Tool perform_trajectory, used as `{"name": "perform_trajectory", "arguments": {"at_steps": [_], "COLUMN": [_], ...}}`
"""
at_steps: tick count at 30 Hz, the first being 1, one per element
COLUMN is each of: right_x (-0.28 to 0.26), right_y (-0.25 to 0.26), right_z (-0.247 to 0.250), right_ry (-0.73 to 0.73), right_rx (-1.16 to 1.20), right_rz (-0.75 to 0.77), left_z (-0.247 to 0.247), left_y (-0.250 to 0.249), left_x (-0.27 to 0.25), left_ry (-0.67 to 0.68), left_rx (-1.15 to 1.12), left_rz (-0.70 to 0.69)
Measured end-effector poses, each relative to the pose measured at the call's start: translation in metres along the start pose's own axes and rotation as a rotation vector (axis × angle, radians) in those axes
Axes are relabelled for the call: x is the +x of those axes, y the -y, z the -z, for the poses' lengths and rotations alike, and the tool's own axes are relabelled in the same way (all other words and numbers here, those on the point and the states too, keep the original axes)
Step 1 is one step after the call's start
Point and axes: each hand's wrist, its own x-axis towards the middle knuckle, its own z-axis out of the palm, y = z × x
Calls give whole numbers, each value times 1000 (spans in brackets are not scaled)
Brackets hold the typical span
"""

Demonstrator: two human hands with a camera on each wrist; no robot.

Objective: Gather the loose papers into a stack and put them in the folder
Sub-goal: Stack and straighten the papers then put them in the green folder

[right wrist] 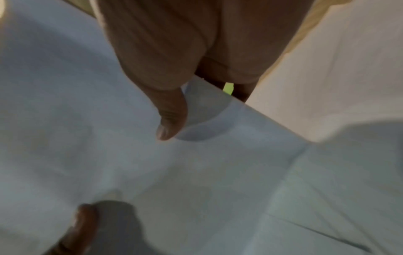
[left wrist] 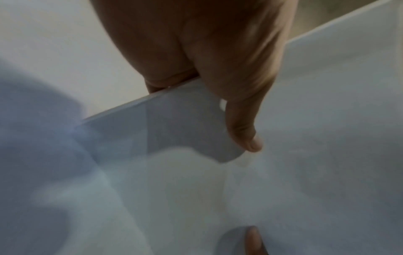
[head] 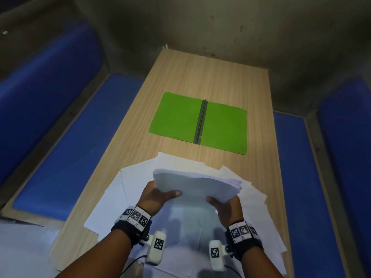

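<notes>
A thick stack of white papers (head: 197, 184) is lifted above the table's near end, its far edge tilted up. My left hand (head: 158, 195) grips its left near corner, thumb on top. My right hand (head: 224, 205) grips the right near corner the same way. The left wrist view shows my left hand (left wrist: 220, 96) with its thumb lying on the stack (left wrist: 327, 120). In the right wrist view my right hand (right wrist: 170, 107) presses its thumb on the stack (right wrist: 109, 138). Several loose sheets (head: 112, 199) lie fanned beneath. The green folder (head: 198, 122) lies open flat farther up the table.
The narrow wooden table (head: 210, 77) runs away from me towards a dull wall. Blue padded benches (head: 66, 141) flank it on both sides. Loose sheets overhang the table's near right edge (head: 279, 243).
</notes>
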Motion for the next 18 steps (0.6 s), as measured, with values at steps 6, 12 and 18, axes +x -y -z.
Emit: {"name": "perform_trajectory", "arguments": {"at_steps": [6,12,18], "right_x": [16,42,65], "right_y": [30,59,-22], "right_z": [-11,-51,-102], "right_ry": [-29,129,176], "right_rx": [-87,-76,-549], "right_rz": [48,27,-219], "left_z": [20,59,124], "left_y": [-4,13,42], "left_x": [-5,-17,-44], "left_ry": [-43,-94,-395], "left_rx": [-43,122,246], "left_rz": [0,27,143]}}
